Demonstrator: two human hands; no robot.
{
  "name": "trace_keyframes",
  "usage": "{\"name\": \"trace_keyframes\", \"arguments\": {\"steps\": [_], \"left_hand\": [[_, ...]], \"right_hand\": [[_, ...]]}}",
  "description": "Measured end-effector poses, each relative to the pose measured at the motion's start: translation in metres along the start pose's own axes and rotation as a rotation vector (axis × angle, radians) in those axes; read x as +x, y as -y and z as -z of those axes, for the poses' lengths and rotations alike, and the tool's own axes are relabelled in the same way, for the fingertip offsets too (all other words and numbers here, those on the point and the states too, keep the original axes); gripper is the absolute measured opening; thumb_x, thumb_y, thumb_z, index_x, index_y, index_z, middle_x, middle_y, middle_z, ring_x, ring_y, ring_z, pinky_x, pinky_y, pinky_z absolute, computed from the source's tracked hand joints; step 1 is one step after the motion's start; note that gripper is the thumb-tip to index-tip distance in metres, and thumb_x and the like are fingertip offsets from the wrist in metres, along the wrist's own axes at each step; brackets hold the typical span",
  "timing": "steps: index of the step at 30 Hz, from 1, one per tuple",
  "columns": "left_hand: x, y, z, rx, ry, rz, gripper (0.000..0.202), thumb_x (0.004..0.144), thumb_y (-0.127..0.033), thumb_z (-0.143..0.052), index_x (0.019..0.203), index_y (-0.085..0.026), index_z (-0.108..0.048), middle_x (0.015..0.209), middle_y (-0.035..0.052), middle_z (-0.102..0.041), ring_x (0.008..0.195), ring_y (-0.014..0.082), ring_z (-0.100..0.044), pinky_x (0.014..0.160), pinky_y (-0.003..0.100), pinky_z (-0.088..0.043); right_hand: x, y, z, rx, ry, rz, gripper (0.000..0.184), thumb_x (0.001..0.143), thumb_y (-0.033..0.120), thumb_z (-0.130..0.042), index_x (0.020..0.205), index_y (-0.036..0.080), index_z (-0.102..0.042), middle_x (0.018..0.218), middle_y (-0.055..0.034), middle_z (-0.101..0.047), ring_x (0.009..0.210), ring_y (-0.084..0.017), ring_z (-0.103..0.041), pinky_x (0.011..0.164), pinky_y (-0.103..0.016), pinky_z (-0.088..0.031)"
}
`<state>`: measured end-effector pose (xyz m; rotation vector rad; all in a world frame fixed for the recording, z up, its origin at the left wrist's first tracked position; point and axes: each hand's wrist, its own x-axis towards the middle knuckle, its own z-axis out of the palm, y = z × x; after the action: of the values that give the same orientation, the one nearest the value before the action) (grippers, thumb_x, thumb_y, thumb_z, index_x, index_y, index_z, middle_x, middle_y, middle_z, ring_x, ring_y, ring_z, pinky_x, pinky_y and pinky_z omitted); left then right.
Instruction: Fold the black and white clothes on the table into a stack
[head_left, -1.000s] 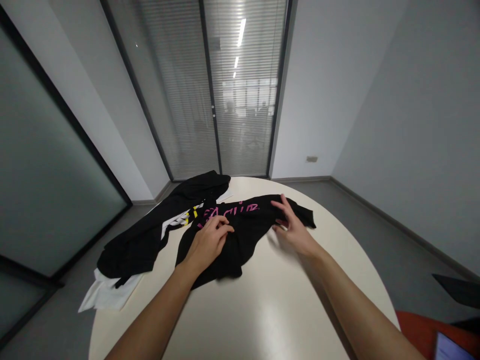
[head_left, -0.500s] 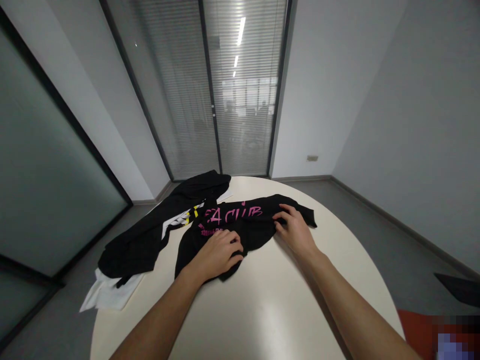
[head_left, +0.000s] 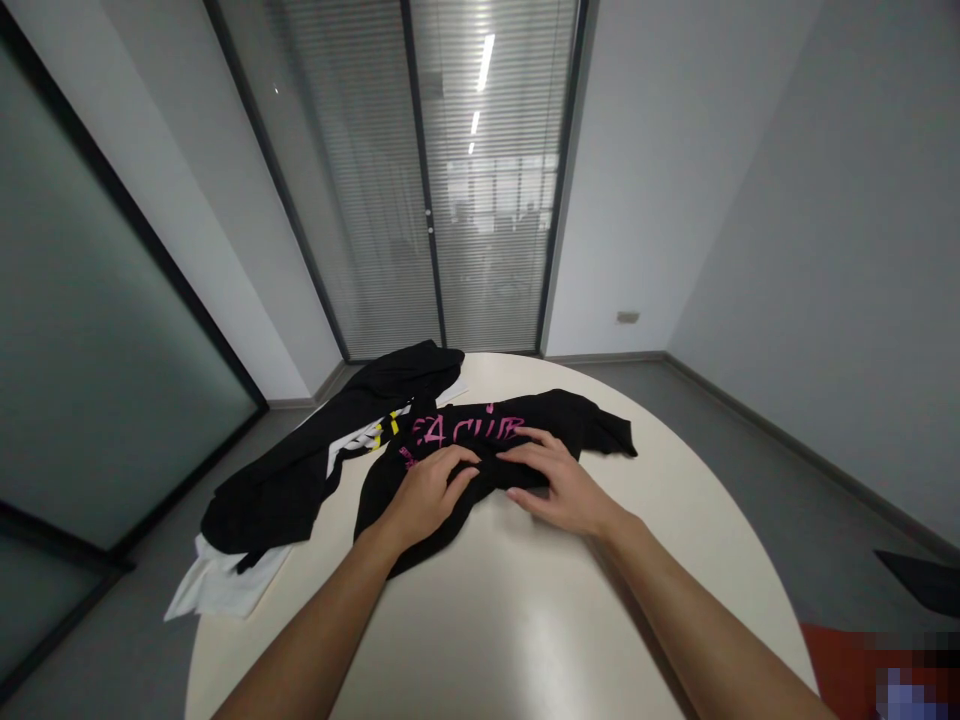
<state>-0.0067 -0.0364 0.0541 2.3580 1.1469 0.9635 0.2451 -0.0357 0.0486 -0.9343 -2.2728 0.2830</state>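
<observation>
Resting on the black shirt (head_left: 480, 432) are the left hand (head_left: 427, 490), fingers bent, and the right hand (head_left: 559, 485), thumb apart; whether either pinches cloth cannot be told. The right sleeve nears the table's (head_left: 517, 630) far-right edge; white cloth (head_left: 232, 592) overhangs its left edge. Open tabletop separates the forearms.

On round cream table (head_left: 465, 640): pink-lettered black garment (head_left: 480, 430), clothes pile (head_left: 289, 480).

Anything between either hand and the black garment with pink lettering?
Nothing visible. The left hand and right hand are both right at the black garment, at its near side; exact contact is hard to tell. The other clothing pile lies off to the left, outside both hands' way.
</observation>
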Motion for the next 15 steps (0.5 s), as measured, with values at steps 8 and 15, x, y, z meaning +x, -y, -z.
{"name": "trace_keyframes", "arguments": {"steps": [8,15], "left_hand": [[0.001,-0.002,0.004,-0.053,0.033,0.061,0.023,0.101,-0.025,-0.043,0.117,-0.024,-0.059,0.107,0.0030,-0.073,0.101,0.0185,-0.068,0.092,0.033,-0.051],[-0.003,-0.019,0.007,0.129,0.153,0.062,0.045,0.086,-0.044,-0.070,0.126,-0.027,-0.056,0.109,0.0017,-0.072,0.099,0.0220,-0.068,0.088,0.035,-0.052]], "right_hand": [[0.000,-0.017,-0.006,0.313,-0.343,-0.392,0.022,0.098,0.044,-0.047,0.097,0.023,-0.055,0.080,-0.0002,-0.062,0.072,-0.017,-0.057,0.068,-0.030,-0.046],[-0.005,-0.038,0.008,0.536,-0.575,-0.579,0.036,0.083,0.041,-0.064,0.112,0.025,-0.052,0.075,0.0026,-0.063,0.064,-0.017,-0.055,0.057,-0.026,-0.042]]}}
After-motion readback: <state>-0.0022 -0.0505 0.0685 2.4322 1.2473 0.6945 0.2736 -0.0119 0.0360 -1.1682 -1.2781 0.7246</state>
